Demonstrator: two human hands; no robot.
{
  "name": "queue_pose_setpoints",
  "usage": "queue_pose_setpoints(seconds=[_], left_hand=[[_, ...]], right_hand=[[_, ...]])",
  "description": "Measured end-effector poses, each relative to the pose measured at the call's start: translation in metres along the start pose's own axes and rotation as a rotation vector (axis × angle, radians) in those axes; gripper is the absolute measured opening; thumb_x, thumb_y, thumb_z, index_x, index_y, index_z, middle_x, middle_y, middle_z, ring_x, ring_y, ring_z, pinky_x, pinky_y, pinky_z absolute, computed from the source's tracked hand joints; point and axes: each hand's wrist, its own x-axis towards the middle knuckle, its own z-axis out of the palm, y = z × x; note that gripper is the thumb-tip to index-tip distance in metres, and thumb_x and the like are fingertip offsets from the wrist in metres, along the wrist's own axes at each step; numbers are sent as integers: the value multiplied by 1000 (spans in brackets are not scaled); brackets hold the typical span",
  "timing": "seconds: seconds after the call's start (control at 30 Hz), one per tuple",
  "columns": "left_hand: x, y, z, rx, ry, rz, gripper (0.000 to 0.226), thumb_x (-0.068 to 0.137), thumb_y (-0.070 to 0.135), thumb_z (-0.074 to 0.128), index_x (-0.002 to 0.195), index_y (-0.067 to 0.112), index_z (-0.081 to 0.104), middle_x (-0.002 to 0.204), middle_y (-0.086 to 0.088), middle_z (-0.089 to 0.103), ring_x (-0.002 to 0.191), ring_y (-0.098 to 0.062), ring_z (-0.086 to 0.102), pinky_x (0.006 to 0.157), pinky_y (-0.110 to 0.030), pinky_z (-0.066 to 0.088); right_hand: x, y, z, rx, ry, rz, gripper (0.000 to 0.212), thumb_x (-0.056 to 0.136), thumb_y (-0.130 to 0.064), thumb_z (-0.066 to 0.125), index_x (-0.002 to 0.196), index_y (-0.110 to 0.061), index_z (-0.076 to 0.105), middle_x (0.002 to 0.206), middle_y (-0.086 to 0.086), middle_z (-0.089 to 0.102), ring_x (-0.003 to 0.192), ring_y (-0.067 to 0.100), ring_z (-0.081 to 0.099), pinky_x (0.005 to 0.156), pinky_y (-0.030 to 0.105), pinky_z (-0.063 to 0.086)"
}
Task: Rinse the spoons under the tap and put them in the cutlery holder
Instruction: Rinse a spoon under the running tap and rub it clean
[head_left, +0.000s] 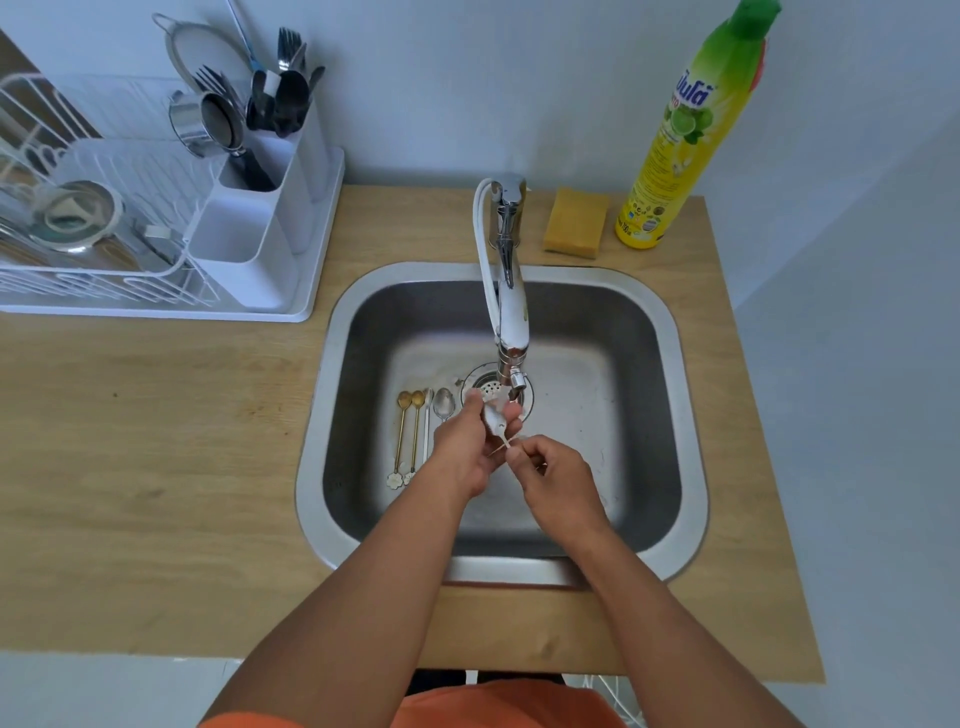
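Steel sink (332, 415), set in our wooden counter (156, 441): on its floor, left of the drain (485, 387), four spoons lie side by side, bowls toward the tap — two gold spoons (408, 436) with flower-shaped ends, one slim pale spoon (427, 426), one silver spoon (444, 404).

Held item: one spoon (493, 418) under the tap (511, 312) spout. Our left hand (467, 447) curls its fingers round the bowl end; our right hand (550, 478) pinches the handle end between thumb and forefinger. Water blurs the bowl, so we cannot tell its finish.

White cutlery holder (249, 244), several compartments, at the right end of the dish rack (93, 280), well apart from the sink: rear compartment holds dark forks and spoons (285, 98), handles down; middle compartment holds a metal strainer (205, 122) by its dark handle; the front compartment's contents we cannot see.

Dish rack: a glass lid (72, 215) lies flat inside.

Counter behind sink: yellow sponge (576, 222); beside it a yellow-green dish soap bottle (680, 135), upright, lime pictured on the label, blue script we cannot read.
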Motion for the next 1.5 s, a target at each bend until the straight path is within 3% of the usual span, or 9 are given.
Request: queue_pose_setpoints(seconds=[0.2,0.43,0.6,0.7,0.8,1.0,1.13,1.33,1.5], left_hand=[[-4,6,-8,92,-34,27,30,107,33,53,112,10,72,98,-5,81,89,-17,77,67,-34,60],[-16,-9,-5,111,-72,45,7,91,5,76,96,2,76,96,-15,80,79,-25,79,64,-34,64],[-13,-5,7,129,50,44,11,91,14,79,96,3,76,86,-8,81,72,-18,78,61,-32,64],[-11,4,14,91,84,12,20,97,24,73,102,5,76,79,-3,80,66,-14,76,63,-31,62],[-11,16,16,117,43,-30,30,106,29,57,124,9,70,70,2,72,57,-12,68,46,-25,50],[-12,20,3,90,-72,-49,41,111,38,38,119,12,69,94,-1,81,85,-18,76,67,-35,57],[-19,10,0,136,-122,8,22,107,21,55,116,9,71,107,-5,80,90,-18,75,66,-32,60],[-21,-1,11,128,-52,34,12,101,13,65,99,9,76,97,-4,82,85,-16,78,68,-32,61],[-22,15,19,86,-59,-63,33,111,32,43,115,17,72,87,5,80,79,-14,77,77,-35,55]], right_hand=[[1,-1,4,-6,7,10,18,100,-31,65,86,-24,75,73,-11,70,66,1,58,60,14,41],[6,-5,3,22,40,41,19,100,-25,65,86,-21,76,79,-11,76,76,0,66,63,8,44],[0,-8,4,-65,64,-24,18,101,-21,64,87,-18,75,79,-6,75,77,7,64,64,12,43],[-6,-9,7,-129,62,-58,17,101,-21,64,87,-15,73,77,-4,72,72,13,62,68,29,46],[-10,-10,8,-114,88,-66,23,102,-24,62,79,-22,65,64,-9,60,63,6,54,59,19,39],[-5,-13,10,-54,78,-21,19,102,-25,60,88,-18,71,69,-7,65,63,8,54,59,18,40],[-1,-13,10,-51,93,-27,21,101,-21,61,81,-20,68,70,-8,68,65,8,58,58,14,40],[1,-13,5,-272,84,-175,14,102,-20,58,101,-16,71,91,3,69,82,21,61,72,34,48],[-5,-9,3,-315,116,-231,17,104,-22,54,113,-17,68,91,5,68,81,23,58,71,36,48]])
